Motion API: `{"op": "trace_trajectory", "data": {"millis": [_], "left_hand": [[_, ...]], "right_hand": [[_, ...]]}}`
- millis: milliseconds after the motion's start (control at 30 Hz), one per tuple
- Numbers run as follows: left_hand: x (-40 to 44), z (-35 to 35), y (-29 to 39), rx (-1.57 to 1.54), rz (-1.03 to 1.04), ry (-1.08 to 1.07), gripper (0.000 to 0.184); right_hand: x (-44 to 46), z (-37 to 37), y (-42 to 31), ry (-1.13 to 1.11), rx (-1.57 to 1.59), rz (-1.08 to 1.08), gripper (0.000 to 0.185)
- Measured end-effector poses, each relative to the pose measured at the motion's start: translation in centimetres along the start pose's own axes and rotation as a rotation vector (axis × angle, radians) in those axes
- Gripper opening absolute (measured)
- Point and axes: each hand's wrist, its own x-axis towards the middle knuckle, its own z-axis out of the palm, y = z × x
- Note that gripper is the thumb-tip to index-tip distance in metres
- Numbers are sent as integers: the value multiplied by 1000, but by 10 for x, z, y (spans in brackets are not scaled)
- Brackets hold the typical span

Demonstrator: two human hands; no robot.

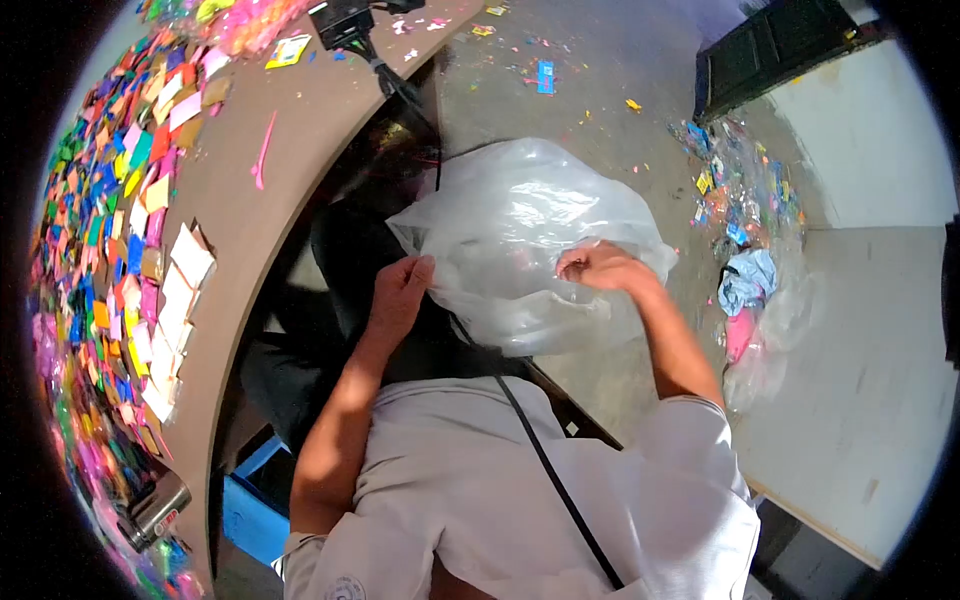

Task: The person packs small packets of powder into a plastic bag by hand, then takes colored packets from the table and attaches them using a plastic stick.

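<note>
A large, clear plastic bag [540, 195] spreads out in front of my lap, puffed up and wrinkled, over the floor side of the table. My left hand [403, 290] pinches its near left edge between thumb and fingers. Toward the bag's right side is my right hand [605, 268], its fingers curled inward against the plastic. Whatever those fingers may hold is hidden by the curl and the glare. Inside the bag, no contents can be made out clearly.
Along the brown table [240, 200] on the left lie many small colourful packets [130, 160] and a metal cup [160, 505]. A blue stool [255, 510] stands below. Plastic scraps [750, 200] litter the floor [610, 100] beside the right wall [870, 330].
</note>
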Motion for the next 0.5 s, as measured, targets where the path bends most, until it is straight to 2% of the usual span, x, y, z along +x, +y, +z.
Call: {"op": "trace_trajectory", "data": {"millis": [67,133,167,233,267,333,367,500], "left_hand": [[-1,-2,-5,-90,-45,-41,43],[-2,-3,1,-104,-66,-21,43],[-3,-4,4,-114,-93,-10,44],[-5,-8,7,-237,-78,-8,45],[-8,-10,8,-352,-77,-18,45],[-14,-20,6,-376,-84,-9,45],[-18,-26,2,-390,-107,-11,45],[-36,-46,-22,-606,-52,15,45]], "right_hand": [[-34,-35,-39,6,214,-118,23],[-63,-69,-63,36,372,-373,19],[-75,-81,-72,38,357,-376,19],[-95,-105,-93,119,519,-641,23],[-108,-113,-108,118,501,-647,23],[-132,-123,-135,334,580,-471,22],[-124,-127,-119,395,632,-654,23],[-138,-138,-153,557,677,-796,30]]}}
